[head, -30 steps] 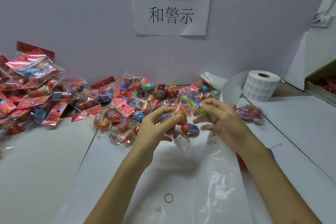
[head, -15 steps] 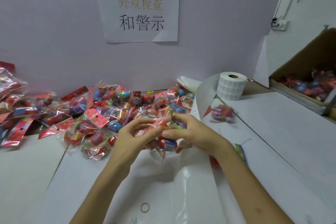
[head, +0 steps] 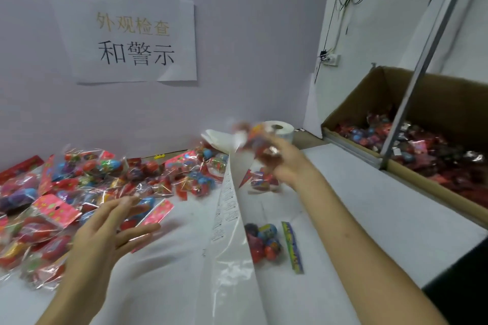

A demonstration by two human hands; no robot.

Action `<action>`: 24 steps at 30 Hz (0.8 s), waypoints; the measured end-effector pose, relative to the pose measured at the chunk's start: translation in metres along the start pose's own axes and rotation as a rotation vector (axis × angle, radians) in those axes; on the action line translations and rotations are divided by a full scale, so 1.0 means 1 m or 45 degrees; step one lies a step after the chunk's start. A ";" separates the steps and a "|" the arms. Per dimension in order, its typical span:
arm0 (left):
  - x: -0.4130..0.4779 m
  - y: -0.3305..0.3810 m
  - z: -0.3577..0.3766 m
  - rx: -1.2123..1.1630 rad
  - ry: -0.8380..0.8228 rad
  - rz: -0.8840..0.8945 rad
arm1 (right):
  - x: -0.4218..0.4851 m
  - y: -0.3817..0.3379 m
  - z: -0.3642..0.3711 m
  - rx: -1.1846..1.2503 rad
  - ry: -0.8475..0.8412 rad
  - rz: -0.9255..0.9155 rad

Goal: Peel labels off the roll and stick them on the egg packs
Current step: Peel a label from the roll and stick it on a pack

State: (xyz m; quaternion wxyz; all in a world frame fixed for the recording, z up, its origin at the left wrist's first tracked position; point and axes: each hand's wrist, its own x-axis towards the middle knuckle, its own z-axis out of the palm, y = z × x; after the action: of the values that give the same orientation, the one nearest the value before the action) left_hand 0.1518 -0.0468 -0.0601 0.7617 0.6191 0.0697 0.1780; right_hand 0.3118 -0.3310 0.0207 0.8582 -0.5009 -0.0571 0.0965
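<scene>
Fingers [head: 124, 204] of the left hand [head: 95, 245] are spread and straight, holding nothing, above the near edge of the pile at 8 o'clock. Those of the right hand [head: 289, 166], near the middle of the view, appear to pinch a raised egg pack [head: 250, 140] by its near end, though motion blur smears both the pack and the fingertips.

Under everything lies the white table [head: 369, 192]. At 3 o'clock an open cardboard box [head: 435, 103] stands against the table's edge, filled with more wrapped packs. The pile of egg packs [head: 111, 174] spreads from 9 to 11 o'clock along the wall — clear bags with red and pink header cards. On the wall at 11 o'clock hangs a paper sign [head: 132, 39] with printed characters. A label strip [head: 228, 200] runs from 12 o'clock down toward 6. It ends at the label roll [head: 284, 130], which stands upright at 12 o'clock, just behind the raised pack. Just right of the strip at 6 o'clock lies a flat egg pack [head: 262, 243] — green header card to its right. A smaller pack [head: 260, 181] sits beneath the right wrist.
</scene>
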 end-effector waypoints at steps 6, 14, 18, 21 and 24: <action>0.000 0.003 0.002 0.020 -0.021 -0.015 | 0.021 -0.035 -0.068 0.937 0.546 -0.364; -0.002 0.002 -0.002 0.085 0.081 -0.062 | 0.009 0.026 0.019 0.395 0.158 -0.017; -0.004 0.003 -0.002 0.149 0.157 -0.084 | -0.002 0.039 0.073 -0.063 -0.196 -0.083; -0.005 0.003 -0.001 0.175 0.190 -0.116 | -0.002 0.061 0.105 -0.558 -0.289 -0.118; -0.005 0.003 0.000 0.184 0.235 -0.135 | 0.004 0.093 0.124 -1.208 -0.397 -0.145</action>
State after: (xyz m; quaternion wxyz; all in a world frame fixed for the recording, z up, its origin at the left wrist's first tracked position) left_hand 0.1471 -0.0484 -0.0576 0.7138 0.6487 0.1849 0.1883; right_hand 0.2817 -0.1800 0.0014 0.5212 -0.8116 -0.2495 0.0866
